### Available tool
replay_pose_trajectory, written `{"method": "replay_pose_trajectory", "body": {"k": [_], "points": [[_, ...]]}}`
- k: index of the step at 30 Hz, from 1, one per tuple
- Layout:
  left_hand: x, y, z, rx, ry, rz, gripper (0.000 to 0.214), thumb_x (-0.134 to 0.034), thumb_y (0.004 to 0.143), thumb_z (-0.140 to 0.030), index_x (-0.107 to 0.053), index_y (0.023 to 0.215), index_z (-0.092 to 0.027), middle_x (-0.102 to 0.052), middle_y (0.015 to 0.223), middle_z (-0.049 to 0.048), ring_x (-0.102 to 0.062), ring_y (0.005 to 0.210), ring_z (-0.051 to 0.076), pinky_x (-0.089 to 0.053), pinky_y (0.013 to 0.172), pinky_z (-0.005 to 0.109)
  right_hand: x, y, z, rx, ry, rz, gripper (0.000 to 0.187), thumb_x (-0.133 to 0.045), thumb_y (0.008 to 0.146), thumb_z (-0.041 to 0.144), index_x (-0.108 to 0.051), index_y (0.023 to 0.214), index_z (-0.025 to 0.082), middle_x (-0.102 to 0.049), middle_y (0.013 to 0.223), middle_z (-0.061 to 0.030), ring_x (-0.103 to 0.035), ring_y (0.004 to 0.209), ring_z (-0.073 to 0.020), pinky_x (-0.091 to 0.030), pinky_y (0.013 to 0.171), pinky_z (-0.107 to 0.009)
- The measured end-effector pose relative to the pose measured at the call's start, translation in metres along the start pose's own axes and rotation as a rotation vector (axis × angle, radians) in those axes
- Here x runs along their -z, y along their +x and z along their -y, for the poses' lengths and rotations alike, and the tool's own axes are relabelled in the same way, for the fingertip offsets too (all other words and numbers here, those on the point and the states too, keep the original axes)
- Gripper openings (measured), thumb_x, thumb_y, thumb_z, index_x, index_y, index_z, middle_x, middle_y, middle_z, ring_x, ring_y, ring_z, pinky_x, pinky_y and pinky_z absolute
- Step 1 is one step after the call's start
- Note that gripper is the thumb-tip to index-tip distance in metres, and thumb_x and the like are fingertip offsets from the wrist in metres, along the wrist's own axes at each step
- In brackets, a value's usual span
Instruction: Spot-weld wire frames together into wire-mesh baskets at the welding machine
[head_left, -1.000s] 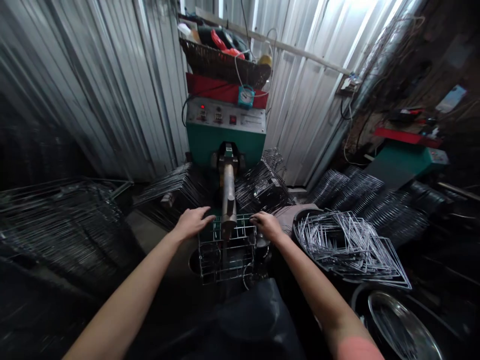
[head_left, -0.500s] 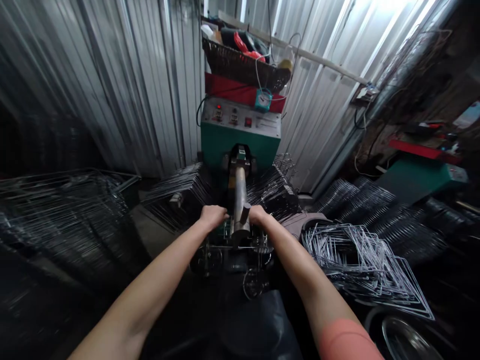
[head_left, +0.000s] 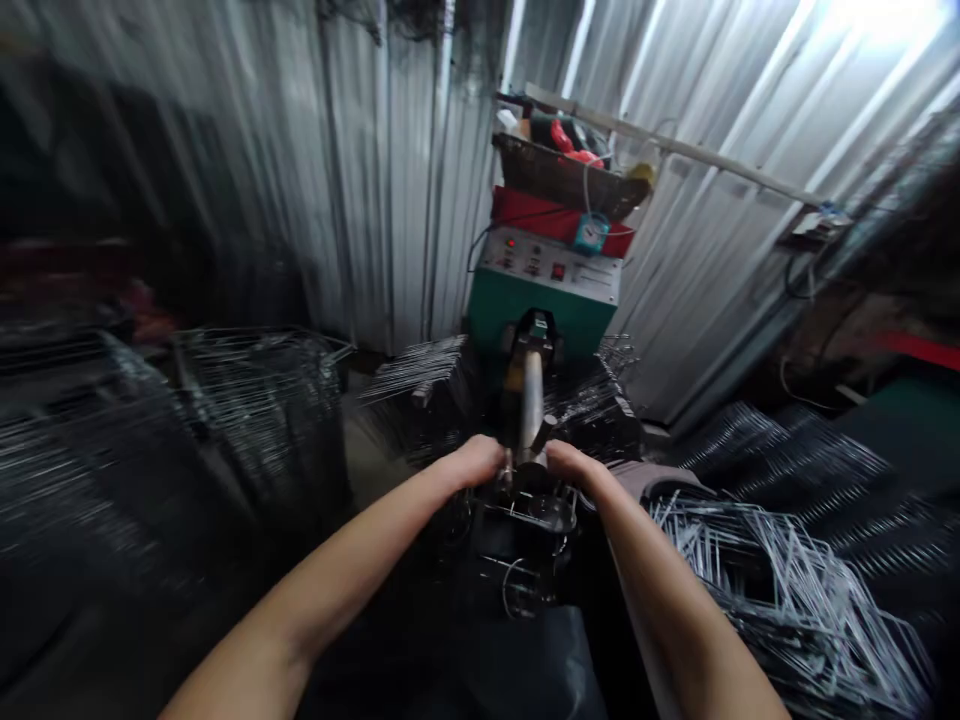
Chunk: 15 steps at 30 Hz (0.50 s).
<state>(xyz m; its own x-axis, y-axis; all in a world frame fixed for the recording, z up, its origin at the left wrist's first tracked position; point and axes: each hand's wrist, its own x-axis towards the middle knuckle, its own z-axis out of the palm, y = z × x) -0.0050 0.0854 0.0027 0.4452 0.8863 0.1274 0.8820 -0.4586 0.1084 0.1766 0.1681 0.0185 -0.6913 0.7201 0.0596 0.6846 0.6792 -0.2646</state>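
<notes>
Both my hands reach forward to a wire basket (head_left: 525,525) that sits under the steel arm (head_left: 529,405) of a green welding machine (head_left: 546,300). My left hand (head_left: 474,462) curls over the basket's left top edge, fingers closed on it. My right hand (head_left: 576,468) grips the right top edge the same way. The basket is dark and tilted, its wires blurred. The steel arm's tip sits between my two hands.
Stacks of wire frames (head_left: 247,400) fill the left side. A loose heap of bent wire rectangles (head_left: 780,580) lies at the right. More wire racks (head_left: 420,370) lean beside the machine. Corrugated metal walls (head_left: 360,180) close the back. A wicker tray (head_left: 562,170) with clutter tops the machine.
My head has turned left, shifting the machine rightward in view. Both hands went from resting on the basket's upper wires to gripping its top edges close beside the arm; the basket has tipped.
</notes>
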Motion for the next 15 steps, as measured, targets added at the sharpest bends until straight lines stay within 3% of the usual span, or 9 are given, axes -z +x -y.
{"method": "replay_pose_trajectory", "body": {"k": [4, 9, 12, 15], "points": [[0.004, -0.043, -0.026, -0.17, -0.005, 0.006, 0.014, -0.055, 0.074, -0.01, -0.06, 0.064, -0.019, -0.064, 0.069, 0.0048, -0.055, 0.066, 0.016, -0.038, 0.06, 0.028, -0.007, -0.04, 0.012, 0.117, 0.077, 0.166, 0.014, -0.058, 0.07, 0.025, -0.063, 0.058, 0.018, -0.056, 0.052, 0.0038, -0.048, 0.051, -0.0104, -0.033, 0.05, -0.02], [0.018, -0.13, -0.05, -0.291, 0.025, -0.024, 0.018, -0.051, 0.079, -0.01, -0.054, 0.063, -0.019, -0.059, 0.067, 0.0054, -0.051, 0.066, 0.016, -0.037, 0.063, 0.031, -0.022, -0.089, 0.041, 0.085, 0.344, 0.072, 0.029, -0.051, 0.075, 0.037, -0.051, 0.055, 0.017, -0.042, 0.05, 0.0064, -0.038, 0.05, -0.0089, -0.028, 0.05, -0.02], [0.045, -0.187, -0.05, -0.187, 0.011, -0.061, 0.02, -0.045, 0.082, -0.011, -0.054, 0.066, -0.019, -0.056, 0.069, 0.0058, -0.049, 0.068, 0.017, -0.037, 0.067, 0.031, -0.032, -0.109, 0.065, 0.004, 0.523, 0.003, 0.032, -0.05, 0.074, 0.044, -0.05, 0.056, 0.018, -0.042, 0.052, 0.0057, -0.039, 0.053, -0.0099, -0.03, 0.051, -0.021], [0.082, -0.247, -0.048, 0.098, -0.062, -0.04, 0.02, -0.043, 0.083, -0.018, -0.056, 0.069, -0.021, -0.056, 0.072, 0.0063, -0.05, 0.077, 0.019, -0.037, 0.077, 0.032, -0.042, -0.121, 0.09, -0.065, 0.717, -0.108, 0.032, -0.051, 0.073, 0.047, -0.054, 0.063, 0.017, -0.046, 0.057, 0.0038, -0.042, 0.056, -0.0112, -0.034, 0.053, -0.022]]}}
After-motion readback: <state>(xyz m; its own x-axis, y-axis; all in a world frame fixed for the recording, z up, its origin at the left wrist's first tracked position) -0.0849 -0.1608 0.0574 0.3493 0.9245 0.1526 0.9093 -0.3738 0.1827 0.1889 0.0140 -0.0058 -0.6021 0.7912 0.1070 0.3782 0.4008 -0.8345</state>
